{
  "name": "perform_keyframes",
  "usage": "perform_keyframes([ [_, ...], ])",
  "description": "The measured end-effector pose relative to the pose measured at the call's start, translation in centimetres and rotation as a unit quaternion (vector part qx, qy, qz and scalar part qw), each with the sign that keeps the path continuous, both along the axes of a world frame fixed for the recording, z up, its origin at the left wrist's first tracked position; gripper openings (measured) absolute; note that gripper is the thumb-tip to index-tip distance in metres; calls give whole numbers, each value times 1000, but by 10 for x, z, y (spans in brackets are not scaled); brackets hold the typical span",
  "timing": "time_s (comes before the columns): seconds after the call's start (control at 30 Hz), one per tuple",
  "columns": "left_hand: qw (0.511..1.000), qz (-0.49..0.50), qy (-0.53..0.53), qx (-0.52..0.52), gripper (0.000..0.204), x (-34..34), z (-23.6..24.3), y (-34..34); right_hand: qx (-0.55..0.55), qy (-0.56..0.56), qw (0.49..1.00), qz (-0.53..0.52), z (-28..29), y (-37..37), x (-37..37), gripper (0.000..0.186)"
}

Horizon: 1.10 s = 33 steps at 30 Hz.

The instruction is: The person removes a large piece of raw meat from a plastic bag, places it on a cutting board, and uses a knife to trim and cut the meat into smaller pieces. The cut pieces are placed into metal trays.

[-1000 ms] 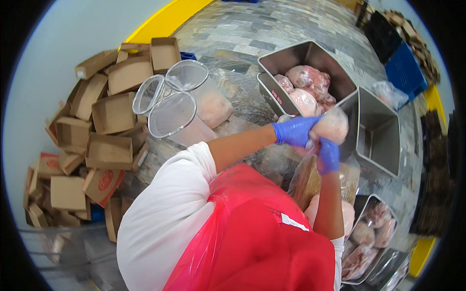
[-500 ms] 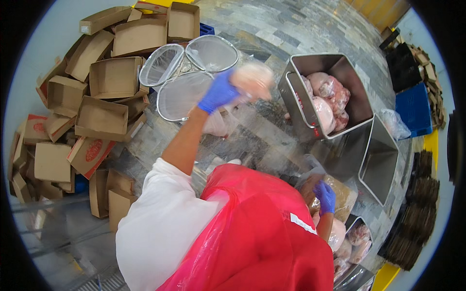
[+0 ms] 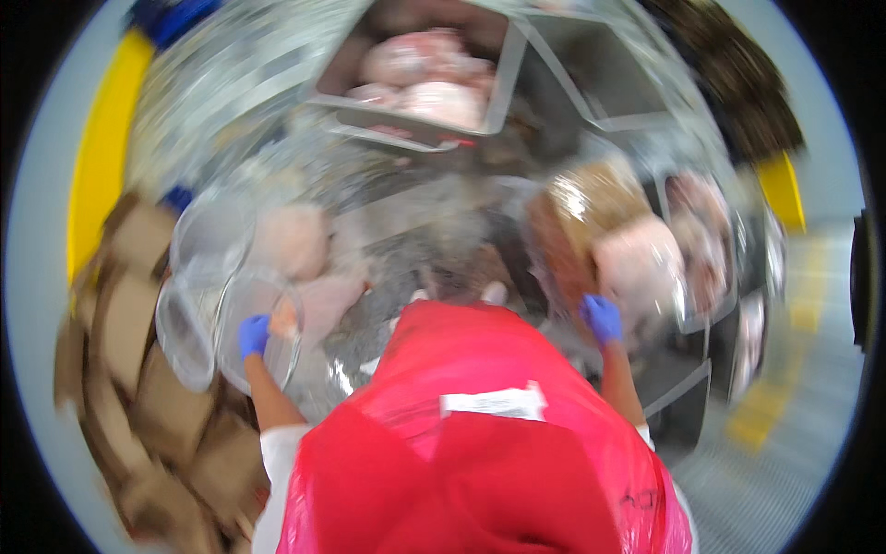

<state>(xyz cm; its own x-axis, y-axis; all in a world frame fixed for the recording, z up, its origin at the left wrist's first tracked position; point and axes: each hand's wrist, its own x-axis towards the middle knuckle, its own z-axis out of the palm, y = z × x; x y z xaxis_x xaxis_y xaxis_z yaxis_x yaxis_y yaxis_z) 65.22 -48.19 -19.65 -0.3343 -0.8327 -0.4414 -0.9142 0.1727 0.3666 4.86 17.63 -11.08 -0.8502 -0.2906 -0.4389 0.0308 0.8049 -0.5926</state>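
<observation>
My blurred left hand [image 3: 253, 334], blue-gloved, is at the left hoop-rimmed clear container [image 3: 223, 305]; a pinkish-orange piece [image 3: 283, 321] shows beside its fingers, which are too smeared to read. Two more hooped containers [image 3: 212, 212] adjoin it, with pale pink meat [image 3: 293, 242] to their right. My right hand [image 3: 600, 316], also gloved, has curled fingers on the plastic wrapping of a large bag [image 3: 572, 222] holding brown material, against a wrapped pale meat piece [image 3: 639, 268].
A steel bin of meat [image 3: 503, 88] and another steel bin [image 3: 637, 125] stand ahead. Cardboard boxes [image 3: 129, 342] pile at left; another meat bin [image 3: 720, 309] is at right, below dark stacks [image 3: 729, 74]. Yellow edging [image 3: 106, 138] lines the walls.
The view has swung downward. The meat piece earlier in both hands went leftward in my left hand; that hand is now lower, at the hooped container. My right hand moved down to the plastic bag.
</observation>
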Motion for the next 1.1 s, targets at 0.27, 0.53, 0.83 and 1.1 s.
perform_keyframes([
  [0.27,907,15,388,162,33,-343,47,-24,44,227,878,-418,-11,41,14,48],
  [0.53,802,-579,85,119,49,-569,92,225,-259,57,844,-466,-36,94,-97,74],
  [0.83,776,-601,73,177,56,-633,67,321,-380,109,833,-388,-104,109,-180,58],
  [1.1,731,23,37,681,64,-641,50,319,-288,-11,852,-437,-67,-1,-150,57],
])
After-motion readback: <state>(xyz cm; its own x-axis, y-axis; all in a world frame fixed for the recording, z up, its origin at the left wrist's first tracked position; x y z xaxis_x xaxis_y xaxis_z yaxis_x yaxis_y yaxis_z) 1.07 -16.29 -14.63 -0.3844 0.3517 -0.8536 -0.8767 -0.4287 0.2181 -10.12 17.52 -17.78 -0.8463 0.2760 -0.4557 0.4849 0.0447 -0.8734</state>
